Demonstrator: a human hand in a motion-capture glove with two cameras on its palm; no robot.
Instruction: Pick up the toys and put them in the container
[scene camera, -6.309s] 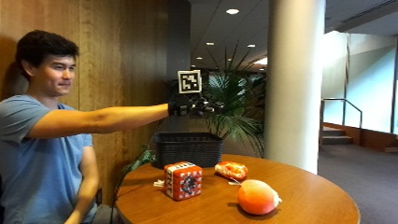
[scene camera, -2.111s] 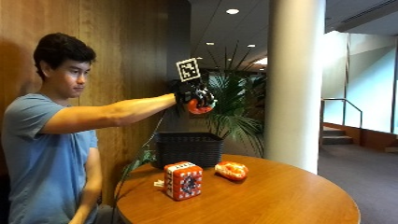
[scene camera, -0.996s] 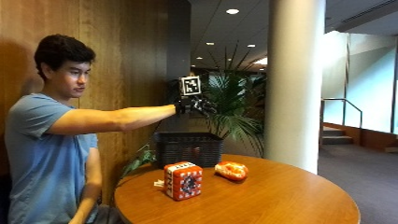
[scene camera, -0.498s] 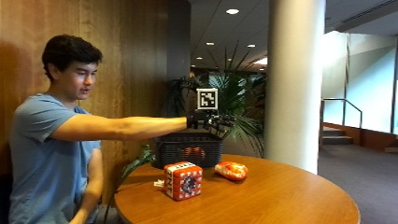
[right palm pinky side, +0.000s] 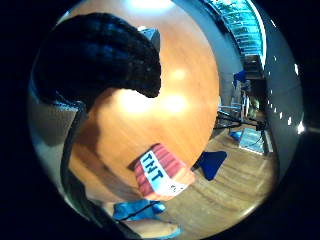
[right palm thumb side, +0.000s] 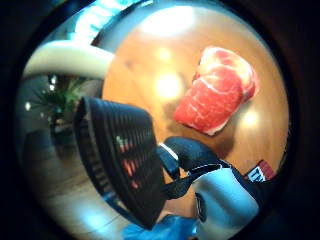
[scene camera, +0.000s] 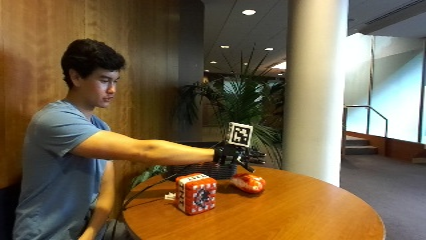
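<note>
In the outside view my gloved right hand (scene camera: 237, 155) hovers just above a red, meat-like toy (scene camera: 248, 183) on the round wooden table (scene camera: 299, 210), fingers spread and holding nothing. A red and white TNT block (scene camera: 196, 193) stands nearer the person. Behind both sits the black mesh basket (scene camera: 212, 171), partly hidden by the hand. The thumb side palm view shows the red toy (right palm thumb side: 217, 90) below the palm, the basket (right palm thumb side: 120, 155) beside it with something orange showing through its mesh, and my gloved thumb (right palm thumb side: 197, 152). The little finger side palm view holds the TNT block (right palm pinky side: 161, 172).
A thick white column (scene camera: 316, 90) and a potted palm (scene camera: 243, 105) stand behind the table. A wood-panelled wall (scene camera: 40, 30) runs behind the seated person. The table's near right part (scene camera: 319, 215) is bare wood.
Two seconds ago the hand held an orange round toy high over the basket. By one second ago the toy was gone from it, and the hand has since dropped to just above the red toy.
</note>
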